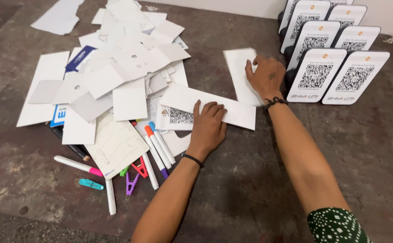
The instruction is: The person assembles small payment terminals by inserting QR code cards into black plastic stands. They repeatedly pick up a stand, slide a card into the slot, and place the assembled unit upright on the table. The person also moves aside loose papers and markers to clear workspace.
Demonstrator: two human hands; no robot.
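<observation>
Left hand (pixel 208 125) flat, open, pressing long white card strip (pixel 232 110); right hand (pixel 264 74) open on white card sheet (pixel 238 67) toward table's far edge. Both likely light, thin, bendable, slippery; pinch your strip at edge.

a dark, mottled, worn floor (pixel 250 189) runs up to a pale wall (pixel 232 6) at the top.

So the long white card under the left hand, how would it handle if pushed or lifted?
The long white card looks thin and flat, so probably light and slightly bendy. Pressed by the left hand, it would likely slide easily on the table. No tendency to roll.
</observation>
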